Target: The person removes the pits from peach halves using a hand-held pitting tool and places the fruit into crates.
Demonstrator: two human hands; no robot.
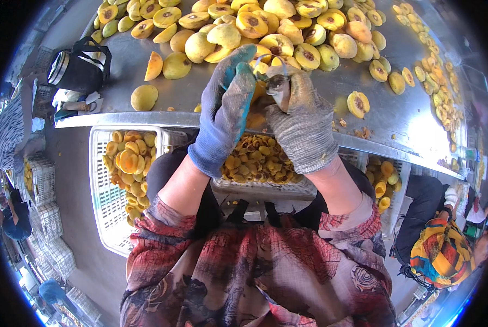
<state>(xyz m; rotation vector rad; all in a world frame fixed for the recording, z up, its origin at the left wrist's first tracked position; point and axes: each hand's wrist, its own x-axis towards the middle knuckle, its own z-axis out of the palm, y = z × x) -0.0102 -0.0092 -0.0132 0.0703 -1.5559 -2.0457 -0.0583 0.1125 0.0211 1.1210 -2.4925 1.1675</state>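
Note:
My left hand, in a blue knit glove with a teal coating, grips a peach piece that is mostly hidden by the fingers. Facing it is my right hand in a grey knit glove, closed around a small metal pitting tool with a thin curved loop at its top. Both hands meet just above the near edge of a steel table. Beyond them lies a heap of yellow peach halves, many with brown stone hollows. Single halves rest nearer the edge.
Below the table, a crate of brownish peach scraps stands between my knees. A white crate of hollowed halves is at left, another at right. A black lidded container lies on the table's left; a co-worker's patterned head covering shows at right.

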